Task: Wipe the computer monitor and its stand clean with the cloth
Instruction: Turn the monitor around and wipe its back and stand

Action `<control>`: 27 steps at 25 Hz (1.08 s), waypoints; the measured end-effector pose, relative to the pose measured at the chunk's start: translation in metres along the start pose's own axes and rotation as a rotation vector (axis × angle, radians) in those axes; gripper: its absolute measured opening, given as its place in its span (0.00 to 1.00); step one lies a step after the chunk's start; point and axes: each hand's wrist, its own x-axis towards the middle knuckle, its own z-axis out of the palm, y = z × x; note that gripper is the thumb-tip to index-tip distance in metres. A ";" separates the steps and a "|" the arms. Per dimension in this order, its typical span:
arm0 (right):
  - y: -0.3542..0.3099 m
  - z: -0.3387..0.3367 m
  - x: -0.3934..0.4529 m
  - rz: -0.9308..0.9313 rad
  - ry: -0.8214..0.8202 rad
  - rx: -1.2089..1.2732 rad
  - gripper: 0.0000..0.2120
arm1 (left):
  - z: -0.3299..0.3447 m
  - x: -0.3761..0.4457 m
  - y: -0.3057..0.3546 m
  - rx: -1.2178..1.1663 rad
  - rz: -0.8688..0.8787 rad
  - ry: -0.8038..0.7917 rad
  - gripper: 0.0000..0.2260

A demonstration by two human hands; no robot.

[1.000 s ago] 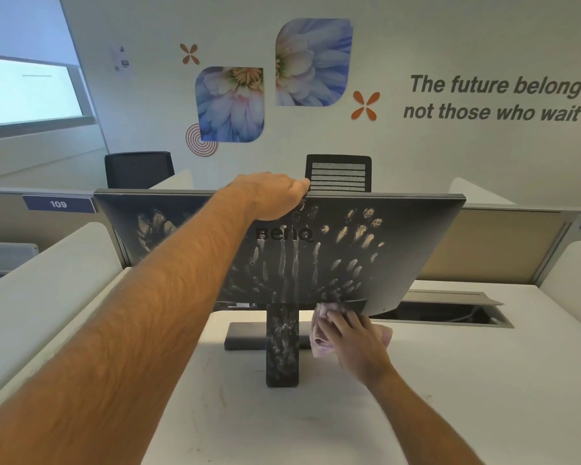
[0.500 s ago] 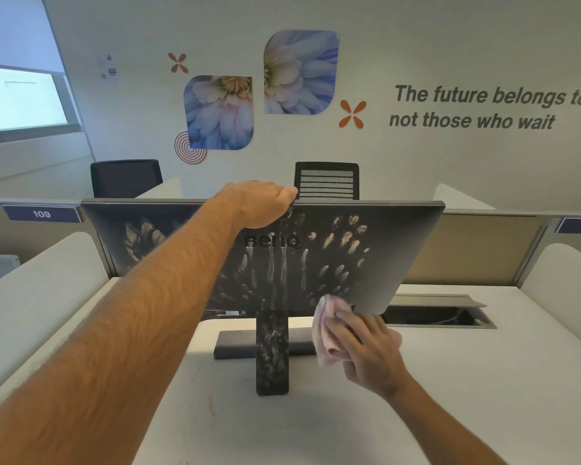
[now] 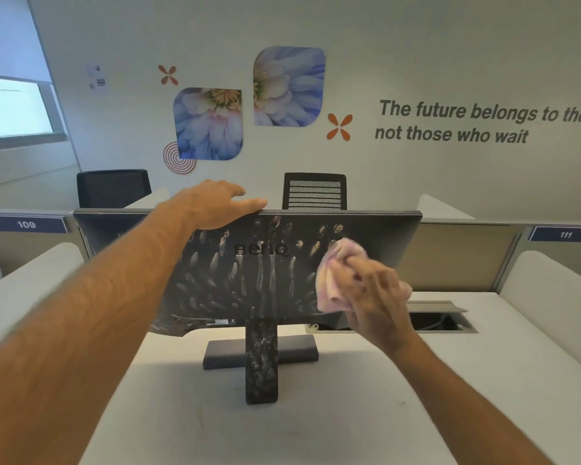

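Observation:
A dark monitor (image 3: 249,263) stands with its back toward me, covered in whitish smudges around its logo. Its stand (image 3: 261,360) is smudged too and rests on a flat base (image 3: 296,350) on the white desk (image 3: 349,414). My left hand (image 3: 220,204) lies over the monitor's top edge, fingers hooked across it. My right hand (image 3: 374,297) presses a bunched pink cloth (image 3: 336,273) against the right half of the monitor's back.
An open cable hatch (image 3: 443,318) sits in the desk behind the monitor, to the right. Low partitions (image 3: 457,256) with number plates 109 and 111 bound the desk. Two dark chairs (image 3: 314,191) stand beyond. White side dividers flank the desk.
My right hand has carried the cloth up from the monitor's bottom edge near the stand to the right half of its back. My left hand has stayed on the top edge.

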 end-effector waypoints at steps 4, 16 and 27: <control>0.017 -0.002 0.008 0.198 0.175 0.041 0.28 | -0.007 -0.008 -0.035 0.066 -0.053 -0.061 0.54; -0.011 0.005 0.021 0.371 0.265 0.121 0.27 | 0.000 -0.004 -0.042 0.091 -0.064 -0.106 0.57; -0.016 -0.003 0.043 0.154 0.160 0.041 0.30 | 0.004 0.003 -0.046 0.064 -0.074 -0.124 0.58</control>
